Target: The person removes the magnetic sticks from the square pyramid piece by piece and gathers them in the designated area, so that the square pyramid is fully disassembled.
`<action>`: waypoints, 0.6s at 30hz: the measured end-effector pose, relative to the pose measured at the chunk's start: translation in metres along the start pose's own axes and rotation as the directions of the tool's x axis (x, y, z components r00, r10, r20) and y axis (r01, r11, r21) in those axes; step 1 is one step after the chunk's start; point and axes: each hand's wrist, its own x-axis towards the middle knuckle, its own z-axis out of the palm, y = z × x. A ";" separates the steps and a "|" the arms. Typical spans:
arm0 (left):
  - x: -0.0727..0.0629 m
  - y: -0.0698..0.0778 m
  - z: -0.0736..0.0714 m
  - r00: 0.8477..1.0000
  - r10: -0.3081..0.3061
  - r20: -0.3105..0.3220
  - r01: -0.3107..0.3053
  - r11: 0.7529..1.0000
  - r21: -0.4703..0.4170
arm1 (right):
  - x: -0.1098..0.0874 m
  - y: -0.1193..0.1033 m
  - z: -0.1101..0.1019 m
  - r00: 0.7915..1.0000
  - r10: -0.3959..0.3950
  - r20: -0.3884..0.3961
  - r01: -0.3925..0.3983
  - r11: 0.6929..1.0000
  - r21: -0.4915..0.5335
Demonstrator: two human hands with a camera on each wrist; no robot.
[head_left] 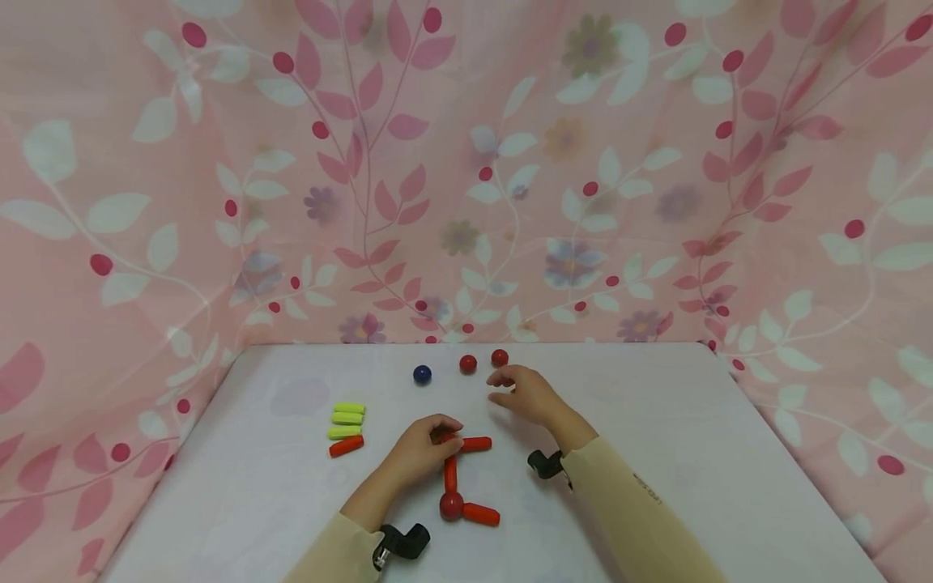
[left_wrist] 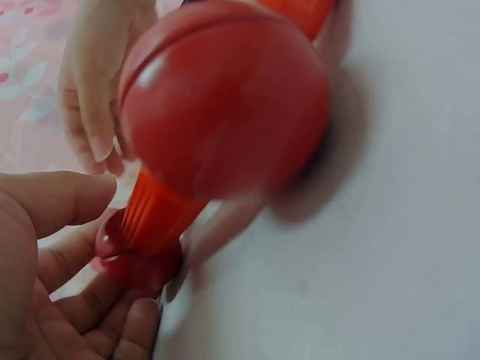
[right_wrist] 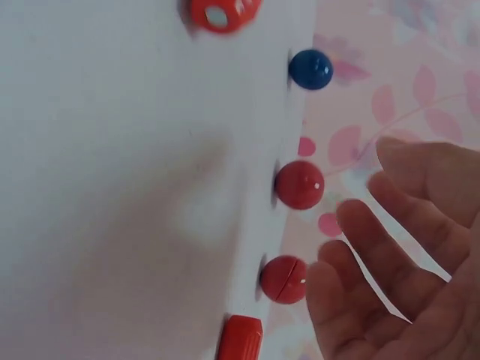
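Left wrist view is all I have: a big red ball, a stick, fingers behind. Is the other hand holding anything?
Observer: No. The right hand is open, near a loose red ball.
Operator: Any other loose balls?
Observer: A second red ball and a blue ball, by the table's back edge.
Operator: Spare sticks?
Observer: Three yellow sticks and one red stick lie left of the left hand, which grips the joint ball.

Open right hand beside two red balls, blue ball beyond.
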 end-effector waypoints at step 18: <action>0.001 -0.002 0.005 0.999 0.034 -0.014 -0.033 0.998 0.044 | -0.030 0.005 0.027 0.966 -0.014 0.260 0.002 0.999 0.049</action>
